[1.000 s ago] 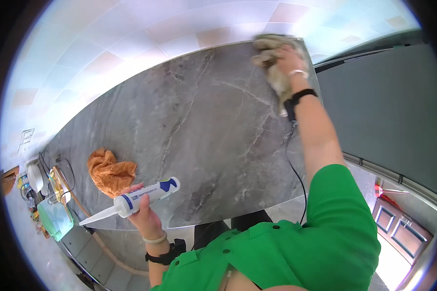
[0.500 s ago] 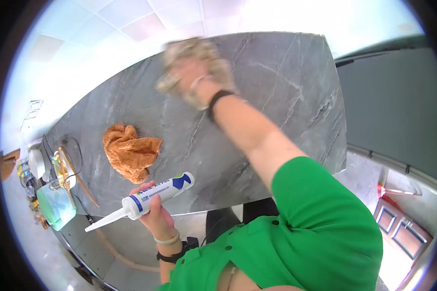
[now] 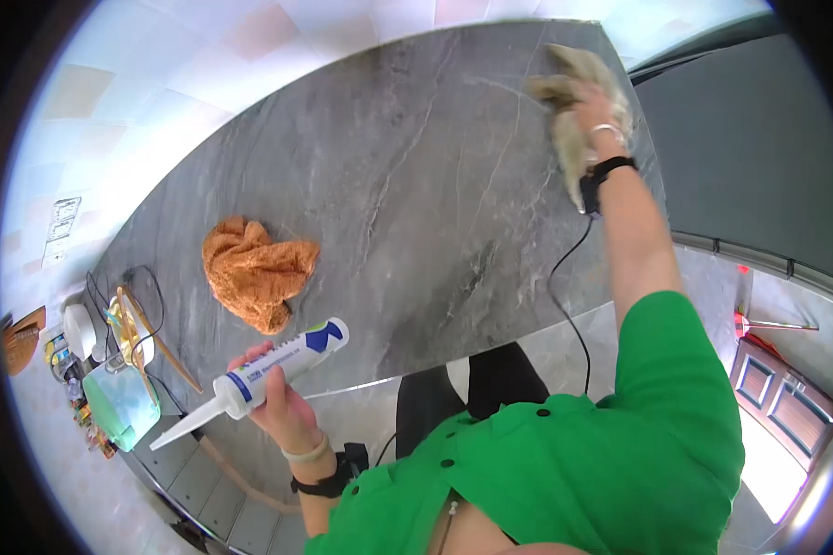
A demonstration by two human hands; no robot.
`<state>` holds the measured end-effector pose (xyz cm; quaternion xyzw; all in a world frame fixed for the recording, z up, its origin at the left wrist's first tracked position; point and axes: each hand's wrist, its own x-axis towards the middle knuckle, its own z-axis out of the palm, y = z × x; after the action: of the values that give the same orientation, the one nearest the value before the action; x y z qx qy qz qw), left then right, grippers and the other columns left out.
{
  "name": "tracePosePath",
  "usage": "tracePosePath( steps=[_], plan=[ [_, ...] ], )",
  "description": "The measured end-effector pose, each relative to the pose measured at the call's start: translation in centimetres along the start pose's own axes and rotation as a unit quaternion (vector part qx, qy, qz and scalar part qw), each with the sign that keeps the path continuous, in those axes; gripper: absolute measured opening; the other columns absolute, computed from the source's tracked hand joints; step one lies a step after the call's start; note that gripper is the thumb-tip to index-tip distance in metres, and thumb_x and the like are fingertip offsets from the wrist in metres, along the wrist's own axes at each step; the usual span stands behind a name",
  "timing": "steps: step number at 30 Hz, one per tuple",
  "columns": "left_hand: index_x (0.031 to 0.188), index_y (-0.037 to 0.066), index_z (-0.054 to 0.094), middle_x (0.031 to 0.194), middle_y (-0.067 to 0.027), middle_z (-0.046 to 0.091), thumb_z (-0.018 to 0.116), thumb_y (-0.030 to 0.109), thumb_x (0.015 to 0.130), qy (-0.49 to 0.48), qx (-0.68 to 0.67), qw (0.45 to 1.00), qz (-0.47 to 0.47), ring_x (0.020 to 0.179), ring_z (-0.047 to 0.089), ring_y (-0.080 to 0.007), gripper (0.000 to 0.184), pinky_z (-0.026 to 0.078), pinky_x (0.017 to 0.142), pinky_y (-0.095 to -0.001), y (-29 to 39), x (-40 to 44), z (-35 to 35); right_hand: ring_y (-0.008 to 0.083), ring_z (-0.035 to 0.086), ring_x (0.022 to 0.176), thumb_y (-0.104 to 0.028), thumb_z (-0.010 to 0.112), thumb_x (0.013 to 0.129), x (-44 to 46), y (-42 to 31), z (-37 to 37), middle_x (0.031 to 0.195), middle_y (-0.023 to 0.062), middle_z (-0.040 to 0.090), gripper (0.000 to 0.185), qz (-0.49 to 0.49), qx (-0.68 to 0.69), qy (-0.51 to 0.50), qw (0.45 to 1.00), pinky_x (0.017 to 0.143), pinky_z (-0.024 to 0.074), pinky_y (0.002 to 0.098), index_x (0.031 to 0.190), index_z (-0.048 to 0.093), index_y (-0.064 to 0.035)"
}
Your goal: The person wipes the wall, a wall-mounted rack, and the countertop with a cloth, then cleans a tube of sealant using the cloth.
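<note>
My left hand [image 3: 282,407] is wrapped round a white sealant tube [image 3: 292,363] with blue markings, held above the counter's front edge, its long nozzle pointing to the lower left. At the far right end of the grey marble counter [image 3: 389,203], my right hand [image 3: 598,109] presses on a beige cloth [image 3: 569,139]; its fingers are partly blurred against the fabric. A crumpled orange cloth [image 3: 254,273] lies on the counter's left part, just beyond the tube.
A dark grey panel [image 3: 750,148] borders the counter on the right. At the left end are cables, a wooden hanger-like piece [image 3: 162,342], a white round item [image 3: 79,331] and a pale green container [image 3: 120,407]. Tiled wall runs along the back.
My right hand swept left across the counter with the beige cloth, then back to the far right. My left hand still holds the tube. The view has shifted.
</note>
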<state>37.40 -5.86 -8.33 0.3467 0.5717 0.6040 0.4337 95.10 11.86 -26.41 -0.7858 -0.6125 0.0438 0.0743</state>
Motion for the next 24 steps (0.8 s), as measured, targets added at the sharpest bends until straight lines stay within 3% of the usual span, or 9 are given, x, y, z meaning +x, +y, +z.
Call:
tracePosePath(
  steps=[1, 3, 4, 9, 13, 16, 21, 22, 24],
  plan=[
    [0.117, 0.004, 0.043, 0.108, -0.0121, 0.054, 0.058, -0.004, 0.077, -0.004, -0.006, 1.0, 0.0, 0.107, 0.052, -0.0267, 0.043, 0.039, 0.099, -0.0445, 0.1, -0.4, 0.0, 0.032, 0.05, 0.114, -0.012, 0.046, 0.084, -0.5, 3.0, -0.5, 0.122, 0.0164, 0.054, 0.034, 0.125, 0.016, 0.067, 0.99, 0.098, 0.0399, 0.04, 0.114, 0.058, -0.003],
    [0.118, 0.006, 0.043, 0.107, -0.012, 0.054, 0.058, -0.005, 0.075, -0.001, -0.008, 1.0, 0.008, 0.106, 0.052, -0.0264, 0.047, 0.039, 0.098, -0.0452, -0.6, -0.9, -0.3, 0.0348, 0.054, 0.104, -0.012, 0.046, 0.083, -0.3, 3.8, -1.3, 0.114, 0.0192, 0.057, 0.03, 0.077, -0.278, -0.146, 0.946, 0.089, 0.0435, 0.0433, 0.107, 0.06, -0.0003],
    [0.118, 0.006, 0.043, 0.107, -0.012, 0.054, 0.058, -0.005, 0.075, -0.003, -0.007, 1.0, -0.004, 0.106, 0.052, -0.0264, 0.047, 0.039, 0.097, -0.045, -0.7, -1.0, -0.4, 0.0347, 0.056, 0.097, -0.013, 0.046, 0.083, -0.9, 3.9, 2.3, 0.107, 0.0203, 0.059, 0.029, 0.148, -0.12, -0.027, 0.981, 0.083, 0.0449, 0.0439, 0.107, 0.059, -0.0009],
    [0.117, 0.006, 0.044, 0.107, -0.0122, 0.055, 0.06, -0.005, 0.073, -0.035, -0.005, 0.999, -0.032, 0.105, 0.052, -0.0264, 0.048, 0.04, 0.096, -0.0436, -0.1, -1.6, 3.4, 0.0246, 0.048, 0.116, -0.025, 0.064, 0.073, -10.8, -22.1, -0.1, 0.121, 0.0084, 0.054, 0.038, -0.174, -0.018, -0.133, 0.975, 0.093, 0.0407, 0.0431, 0.109, 0.06, -0.0122],
    [0.117, 0.004, 0.045, 0.108, -0.0102, 0.054, 0.058, -0.007, 0.076, -0.099, -0.015, 0.995, 0.024, 0.105, 0.052, -0.0246, 0.045, 0.036, 0.101, -0.0417, -0.2, -1.5, 8.2, 0.0253, 0.046, 0.12, -0.019, 0.055, 0.08, -10.4, -28.0, 2.3, 0.125, 0.002, 0.053, 0.023, -0.382, 0.163, 0.0, 0.91, 0.097, 0.0377, 0.0464, 0.101, 0.064, -0.0174],
    [0.118, 0.004, 0.044, 0.108, -0.0101, 0.054, 0.058, -0.007, 0.075, -0.099, -0.012, 0.995, 0.019, 0.104, 0.052, -0.0243, 0.046, 0.036, 0.101, -0.0409, -0.6, -1.9, 11.3, 0.0243, 0.048, 0.118, -0.018, 0.053, 0.081, -1.8, -23.9, -0.1, 0.121, 0.0036, 0.057, 0.026, -0.263, 0.104, -0.124, 0.951, 0.099, 0.0371, 0.0416, 0.104, 0.064, -0.0187],
    [0.117, 0.005, 0.042, 0.106, -0.0119, 0.053, 0.058, -0.005, 0.073, -0.072, 0.065, 0.995, 0.015, 0.104, 0.052, -0.0252, 0.048, 0.039, 0.097, -0.0428, -2.4, -2.5, 14.5, 0.0248, 0.049, 0.117, -0.016, 0.05, 0.085, 10.9, -1.6, -0.8, 0.124, 0.0096, 0.054, 0.035, 0.037, -0.032, 0.045, 0.998, 0.1, 0.0371, 0.0364, 0.119, 0.059, -0.0157],
    [0.117, 0.005, 0.042, 0.106, -0.0116, 0.053, 0.058, -0.006, 0.073, -0.072, 0.063, 0.995, 0.008, 0.104, 0.052, -0.0252, 0.048, 0.038, 0.097, -0.0426, -2.9, -2.5, 15.4, 0.0266, 0.042, 0.124, -0.023, 0.05, 0.086, 14.3, 3.3, 0.5, 0.133, 0.0086, 0.046, 0.041, 0.047, -0.129, -0.008, 0.991, 0.101, 0.0355, 0.0456, 0.127, 0.053, -0.0182],
    [0.116, 0.004, 0.042, 0.106, -0.0111, 0.052, 0.058, -0.006, 0.073, -0.072, 0.07, 0.995, -0.014, 0.103, 0.052, -0.0252, 0.047, 0.038, 0.098, -0.0424, -3.6, -2.9, 16.9, 0.03, 0.033, 0.13, -0.035, 0.049, 0.085, 13.6, 5.2, -3.1, 0.142, 0.0062, 0.035, 0.048, 0.249, 0.054, 0.025, 0.967, 0.101, 0.0293, 0.0584, 0.131, 0.048, -0.0207]
  ],
)
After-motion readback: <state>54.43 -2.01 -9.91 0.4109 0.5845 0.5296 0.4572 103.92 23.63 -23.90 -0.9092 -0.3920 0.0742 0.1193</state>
